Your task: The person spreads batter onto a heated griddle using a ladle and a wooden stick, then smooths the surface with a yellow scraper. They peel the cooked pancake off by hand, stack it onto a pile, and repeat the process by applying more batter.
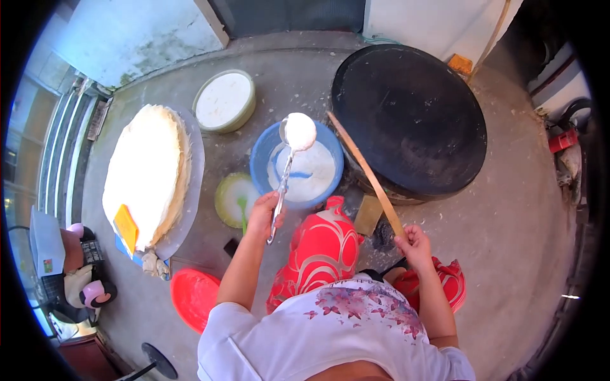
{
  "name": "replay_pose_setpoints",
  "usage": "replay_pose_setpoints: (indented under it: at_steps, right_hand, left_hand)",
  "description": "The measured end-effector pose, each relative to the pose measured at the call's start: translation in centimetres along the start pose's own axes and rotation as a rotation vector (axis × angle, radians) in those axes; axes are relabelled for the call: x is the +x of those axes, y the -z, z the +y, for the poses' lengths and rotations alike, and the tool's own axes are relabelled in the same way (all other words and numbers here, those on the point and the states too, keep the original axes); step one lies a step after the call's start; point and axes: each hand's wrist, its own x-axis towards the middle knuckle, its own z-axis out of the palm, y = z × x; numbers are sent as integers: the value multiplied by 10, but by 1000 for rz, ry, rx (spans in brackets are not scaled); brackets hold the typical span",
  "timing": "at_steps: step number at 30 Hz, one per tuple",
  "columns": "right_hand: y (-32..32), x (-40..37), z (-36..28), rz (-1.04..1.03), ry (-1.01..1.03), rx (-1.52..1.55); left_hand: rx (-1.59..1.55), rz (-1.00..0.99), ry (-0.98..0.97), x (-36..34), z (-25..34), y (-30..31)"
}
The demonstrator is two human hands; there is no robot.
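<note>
My left hand (262, 216) is closed round the handle of a metal ladle (283, 184), whose bowl is full of thick white batter. The ladle's bowl hangs above a blue basin (256, 166) that holds more white batter. Between the fingers of my right hand (416, 246) is one end of a long, flat wooden strip (366, 170). Its far end points up beside the left edge of a large round black griddle (410, 114). Nothing shows on the griddle's dark surface.
Left of the basin stand a tub (250, 114) of white mixture and a green bowl (222, 206) with a green utensil. Further left, an orange scraper (126, 227) lies on a stack of thin pale pancakes (141, 168). A red basin (194, 298) sits near my left elbow.
</note>
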Motion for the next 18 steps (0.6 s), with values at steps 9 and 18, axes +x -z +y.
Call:
replay_pose_setpoints:
  at_steps: [9,18]
  right_hand:
    - [32,-16,-35,196,224,-91]
    - [49,28,-100,419,555,-621]
  left_hand:
    - [37,-86,-131,19,49,-84]
    - [87,-166,-307,97,58,-169]
